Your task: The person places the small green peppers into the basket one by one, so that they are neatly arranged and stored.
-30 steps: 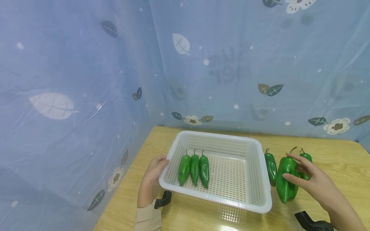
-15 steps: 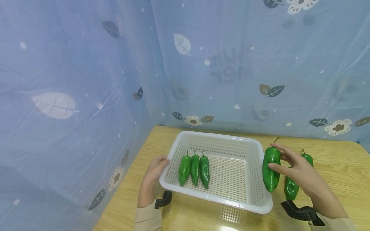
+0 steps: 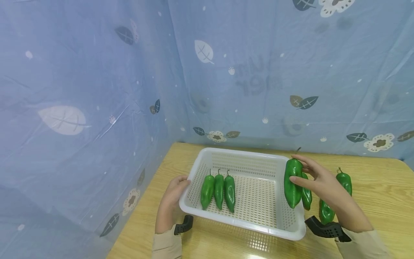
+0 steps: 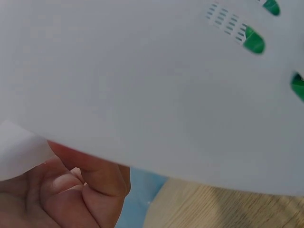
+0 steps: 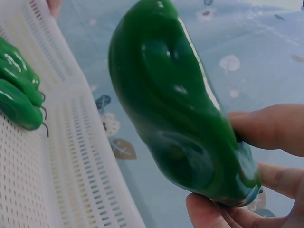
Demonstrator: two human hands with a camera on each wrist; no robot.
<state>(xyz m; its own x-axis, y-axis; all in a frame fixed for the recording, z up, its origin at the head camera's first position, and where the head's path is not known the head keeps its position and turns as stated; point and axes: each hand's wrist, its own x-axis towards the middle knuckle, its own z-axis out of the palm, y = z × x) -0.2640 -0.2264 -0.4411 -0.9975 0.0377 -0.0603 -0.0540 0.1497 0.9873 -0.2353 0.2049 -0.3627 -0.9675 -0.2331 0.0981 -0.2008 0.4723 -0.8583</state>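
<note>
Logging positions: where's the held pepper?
In the head view, the held pepper is in the right hand, seen against the right end of the white basket.

A white plastic basket fills most of the view, its pale surface smooth and close up. At the basket's upper right are small slots and three green shapes, probably peppers, though mostly hidden. Under the basket's lower left edge is the left hand, fingers bent up behind it. Below the basket, farther right, are blue cloth and a wood-grain table.
</note>
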